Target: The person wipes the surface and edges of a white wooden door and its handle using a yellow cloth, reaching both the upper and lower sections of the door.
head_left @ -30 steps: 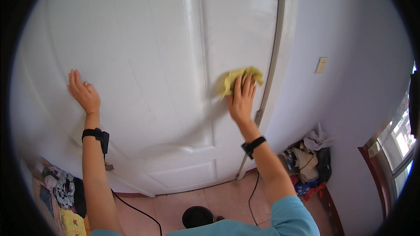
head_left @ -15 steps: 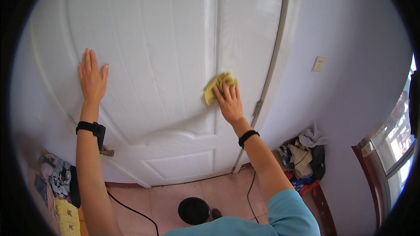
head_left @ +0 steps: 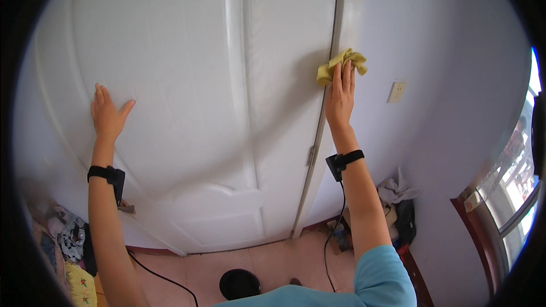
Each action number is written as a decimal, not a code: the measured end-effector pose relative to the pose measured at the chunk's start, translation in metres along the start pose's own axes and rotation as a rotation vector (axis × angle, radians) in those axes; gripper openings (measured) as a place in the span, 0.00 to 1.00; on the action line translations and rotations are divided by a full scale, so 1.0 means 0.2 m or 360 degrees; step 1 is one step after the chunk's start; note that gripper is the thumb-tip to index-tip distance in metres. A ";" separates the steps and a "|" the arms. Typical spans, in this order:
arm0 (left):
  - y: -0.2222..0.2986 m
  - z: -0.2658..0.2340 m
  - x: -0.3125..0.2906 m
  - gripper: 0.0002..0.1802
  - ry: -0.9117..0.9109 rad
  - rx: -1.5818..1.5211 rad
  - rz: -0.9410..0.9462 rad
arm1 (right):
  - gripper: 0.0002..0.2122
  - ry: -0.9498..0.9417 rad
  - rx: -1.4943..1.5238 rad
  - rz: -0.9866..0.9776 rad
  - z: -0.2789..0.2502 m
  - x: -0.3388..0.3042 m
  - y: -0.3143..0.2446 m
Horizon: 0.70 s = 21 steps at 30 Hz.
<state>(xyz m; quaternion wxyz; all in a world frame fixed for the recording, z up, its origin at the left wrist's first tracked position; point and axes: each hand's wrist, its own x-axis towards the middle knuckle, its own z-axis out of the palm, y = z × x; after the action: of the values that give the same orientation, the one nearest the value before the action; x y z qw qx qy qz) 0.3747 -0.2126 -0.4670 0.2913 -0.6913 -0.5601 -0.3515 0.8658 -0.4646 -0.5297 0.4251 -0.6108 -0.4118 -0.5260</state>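
Note:
A white panelled door (head_left: pixel 170 68) fills the view in front of me. My left hand (head_left: pixel 109 115) lies flat against its left part, fingers stretched and thumb apart, holding nothing. At the door's right edge, my right hand (head_left: pixel 340 99) presses a crumpled yellow-green cloth (head_left: pixel 341 67) against the white door frame (head_left: pixel 348 28). The fingers lie over the cloth, whose folds stick out on both sides. A hinge (head_left: pixel 311 155) shows lower on that edge. The door handle (head_left: pixel 126 207) is partly hidden by my left wrist.
A beige wall socket (head_left: pixel 396 92) sits right of the frame. Bags and clutter (head_left: pixel 401 204) fill the lower right corner beside a window (head_left: pixel 512 176). A black basin (head_left: pixel 240 284) stands on the pink tiled floor. Cables (head_left: pixel 327 250) hang from my wrist straps. Cloths (head_left: pixel 74 239) are piled at left.
My right hand has carried the cloth up and right, from the door panel to the frame. My left hand stays flat on the door, its thumb spread wider. The view has shifted slightly right.

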 end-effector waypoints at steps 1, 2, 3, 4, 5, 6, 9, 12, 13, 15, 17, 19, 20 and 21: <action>0.01 -0.01 0.00 0.52 -0.0017 0.0004 -0.0026 | 0.24 -0.0007 0.0005 -0.0023 0.02 0.08 0.03; 0.03 -0.01 -0.01 0.52 -0.0044 -0.0005 -0.0048 | 0.24 -0.0022 -0.0002 -0.0049 0.04 0.13 0.08; 0.06 0.00 -0.02 0.52 -0.0080 -0.0019 -0.0061 | 0.25 -0.0026 -0.0013 -0.0108 0.06 0.13 0.11; 0.10 0.03 -0.02 0.52 -0.0074 -0.0018 -0.0062 | 0.25 -0.0030 -0.0036 -0.0138 0.06 0.11 0.13; 0.11 0.04 -0.02 0.52 -0.0066 -0.0011 -0.0064 | 0.25 -0.0032 -0.0052 -0.0165 0.06 0.07 0.15; 0.08 0.02 -0.02 0.52 -0.0047 0.0040 -0.0077 | 0.25 -0.0112 -0.0022 -0.0117 0.08 0.00 0.14; -0.02 0.04 -0.01 0.52 0.0015 0.0115 -0.0099 | 0.26 -0.0193 0.0068 -0.0090 0.13 -0.25 0.15; 0.01 0.10 0.01 0.52 -0.0026 0.0089 -0.0087 | 0.25 -0.0166 0.0058 -0.0148 0.12 -0.31 0.21; 0.02 0.10 0.02 0.52 -0.0025 0.0019 -0.0080 | 0.25 -0.0175 0.0071 -0.0146 0.12 -0.28 0.23; -0.03 0.08 0.01 0.53 -0.0015 -0.0081 -0.0086 | 0.25 -0.0146 0.0140 -0.0165 0.10 -0.14 0.19; -0.06 0.10 0.02 0.53 0.0006 -0.0091 -0.0081 | 0.25 -0.0077 0.0201 -0.0206 0.10 0.13 0.16; -0.08 0.12 0.02 0.53 0.0009 -0.0086 -0.0079 | 0.25 0.0016 0.0153 -0.0255 0.11 0.39 0.15; -0.07 0.14 0.03 0.53 0.0006 -0.0090 -0.0078 | 0.25 0.0083 0.0106 -0.0311 0.11 0.53 0.17; -0.08 0.14 0.03 0.53 0.0004 -0.0068 -0.0085 | 0.25 0.0149 0.0087 -0.0358 0.13 0.65 0.16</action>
<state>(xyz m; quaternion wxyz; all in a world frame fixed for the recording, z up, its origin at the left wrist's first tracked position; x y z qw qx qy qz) 0.3640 -0.1845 -0.4789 0.2678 -0.6817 -0.5703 -0.3718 0.9183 -0.4415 -0.4064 0.3987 -0.5237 -0.4717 -0.5868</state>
